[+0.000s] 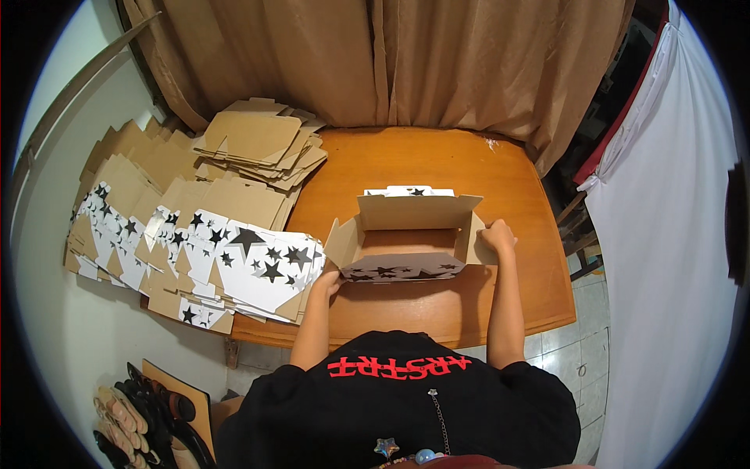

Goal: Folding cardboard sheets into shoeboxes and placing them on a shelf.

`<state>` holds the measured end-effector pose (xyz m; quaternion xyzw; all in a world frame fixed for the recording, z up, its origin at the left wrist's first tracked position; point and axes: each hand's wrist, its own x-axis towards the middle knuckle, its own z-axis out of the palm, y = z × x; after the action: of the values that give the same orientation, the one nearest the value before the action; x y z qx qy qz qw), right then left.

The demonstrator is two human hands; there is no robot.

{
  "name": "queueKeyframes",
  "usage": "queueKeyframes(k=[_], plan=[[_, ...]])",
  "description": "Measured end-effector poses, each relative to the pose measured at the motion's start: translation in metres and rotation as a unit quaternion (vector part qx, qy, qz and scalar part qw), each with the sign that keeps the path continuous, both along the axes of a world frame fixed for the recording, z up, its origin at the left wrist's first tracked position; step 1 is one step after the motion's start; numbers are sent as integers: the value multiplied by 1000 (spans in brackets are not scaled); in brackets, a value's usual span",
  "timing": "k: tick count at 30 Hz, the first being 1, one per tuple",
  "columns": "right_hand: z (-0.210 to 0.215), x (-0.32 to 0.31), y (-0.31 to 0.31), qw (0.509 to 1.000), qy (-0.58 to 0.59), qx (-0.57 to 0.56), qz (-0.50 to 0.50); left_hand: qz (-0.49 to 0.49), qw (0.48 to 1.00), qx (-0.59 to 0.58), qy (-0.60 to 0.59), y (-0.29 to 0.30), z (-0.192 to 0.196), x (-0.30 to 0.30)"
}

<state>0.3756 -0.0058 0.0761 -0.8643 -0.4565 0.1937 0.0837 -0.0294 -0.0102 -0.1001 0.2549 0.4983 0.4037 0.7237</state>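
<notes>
Between my hands a cardboard box (419, 213) stands unfolded into a rectangular frame, brown inside and white with black stars outside. Through its open middle the wooden tabletop shows. My right hand (498, 237) is closed on the flap at the box's right end. At the near left corner my left hand (331, 280) grips the box's edge; its fingers are partly hidden behind the cardboard. Just left of that hand lies a spread of flat star-printed cardboard boxes (258, 262).
The wooden table (391, 160) carries a pile of flat brown cardboard (250, 137) at its far left. More flat sheets overlap along the left side. A brown curtain (328, 62) hangs behind, a white cloth (656, 273) at right. Shoes (129, 418) sit at lower left.
</notes>
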Motion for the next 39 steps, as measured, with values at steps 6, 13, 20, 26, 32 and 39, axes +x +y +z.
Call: queueKeyframes(k=[6,13,20,26,32,39], plan=[[-3,-4,-7,999,31,18,6,5,998,18,-63,20,-45,-13],[5,-14,-11,999,-43,22,13,-65,995,66,23,21,9,-9],[3,-18,-9,996,-81,23,20,-125,978,108,-130,-1,121,-24],[-18,-35,-8,967,-243,73,38,-160,972,136,107,-2,176,-12],[-43,-53,-10,954,-256,159,7,-9,965,111,236,3,151,-16],[-33,-57,-21,985,-123,112,42,-24,898,110,424,17,102,-38]])
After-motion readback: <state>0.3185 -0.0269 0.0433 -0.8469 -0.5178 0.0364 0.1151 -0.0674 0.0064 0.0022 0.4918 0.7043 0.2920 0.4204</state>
